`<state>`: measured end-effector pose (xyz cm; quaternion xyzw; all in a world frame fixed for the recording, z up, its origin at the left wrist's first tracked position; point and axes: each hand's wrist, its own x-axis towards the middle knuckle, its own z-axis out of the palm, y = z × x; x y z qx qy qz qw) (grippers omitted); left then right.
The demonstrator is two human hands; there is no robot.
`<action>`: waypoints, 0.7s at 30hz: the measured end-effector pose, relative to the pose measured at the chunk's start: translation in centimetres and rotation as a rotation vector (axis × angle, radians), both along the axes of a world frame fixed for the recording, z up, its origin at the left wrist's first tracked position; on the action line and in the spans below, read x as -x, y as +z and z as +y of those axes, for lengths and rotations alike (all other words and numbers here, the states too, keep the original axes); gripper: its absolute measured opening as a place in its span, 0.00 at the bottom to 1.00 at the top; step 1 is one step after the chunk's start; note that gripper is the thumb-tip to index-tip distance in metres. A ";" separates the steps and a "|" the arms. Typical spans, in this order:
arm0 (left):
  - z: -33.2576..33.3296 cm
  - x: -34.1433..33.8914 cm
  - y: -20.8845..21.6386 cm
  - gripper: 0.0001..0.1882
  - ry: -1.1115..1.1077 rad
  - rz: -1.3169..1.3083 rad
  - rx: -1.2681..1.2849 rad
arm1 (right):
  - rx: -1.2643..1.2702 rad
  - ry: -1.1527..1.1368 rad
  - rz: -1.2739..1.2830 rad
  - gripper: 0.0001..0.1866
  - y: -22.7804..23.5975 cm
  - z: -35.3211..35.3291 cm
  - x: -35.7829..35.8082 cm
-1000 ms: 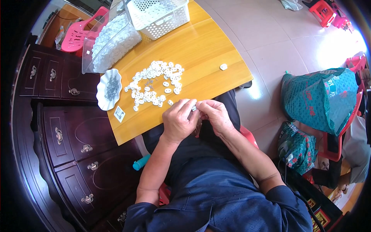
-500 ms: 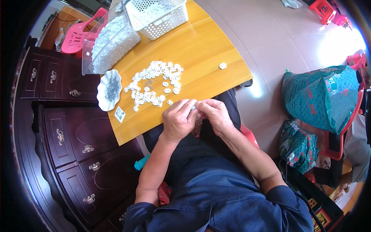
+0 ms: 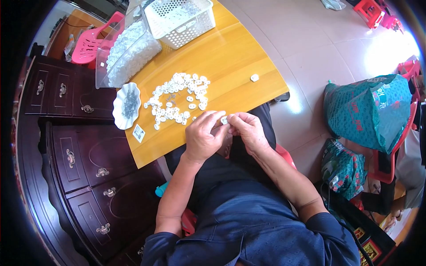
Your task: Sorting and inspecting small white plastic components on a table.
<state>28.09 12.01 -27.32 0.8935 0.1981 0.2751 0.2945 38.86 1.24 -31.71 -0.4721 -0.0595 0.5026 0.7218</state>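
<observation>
In front of my lap, past the table's near edge, my left hand [image 3: 204,136] and my right hand [image 3: 249,133] meet at the fingertips. Between them is a small white oval plastic piece [image 3: 224,120] with dark spots on its face. My right thumb and index finger pinch it; the left fingertips and thumb close on its other side, partly hidden. Many similar white pieces [image 3: 202,98] lie in a loose ring on the wooden table [image 3: 235,48]. Several small screws [image 3: 172,96] lie inside that ring. A white scalloped dish [image 3: 119,111] to the left holds a heap of grey metal screws [image 3: 130,104].
A clear bin [image 3: 101,73] full of white pieces and a white perforated basket [image 3: 191,35] stand at the table's far left. One white piece [image 3: 254,77] lies apart. Dark wooden drawers [image 3: 88,155] flank the left; teal bags [image 3: 368,115] and another person's arm [image 3: 399,206] are at right.
The white piece between my fingers has turned and shows more of its face. My left fingers have loosened and straightened a little. The view has shifted slightly.
</observation>
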 end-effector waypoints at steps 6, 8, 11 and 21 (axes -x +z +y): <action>0.7 -0.2 0.1 0.09 -0.004 0.023 -0.044 | -0.003 0.034 -0.008 0.11 0.0 0.0 -0.2; 1.1 -0.3 0.3 0.07 0.077 0.062 0.051 | 0.017 -0.024 -0.009 0.11 0.4 -0.1 -0.1; 1.5 -0.7 -0.1 0.07 0.066 0.136 0.003 | 0.017 -0.144 -0.029 0.11 1.0 -0.1 -0.4; 2.9 -1.7 -0.2 0.14 0.107 0.041 -0.028 | -0.043 -0.178 -0.020 0.09 0.9 -0.4 -0.5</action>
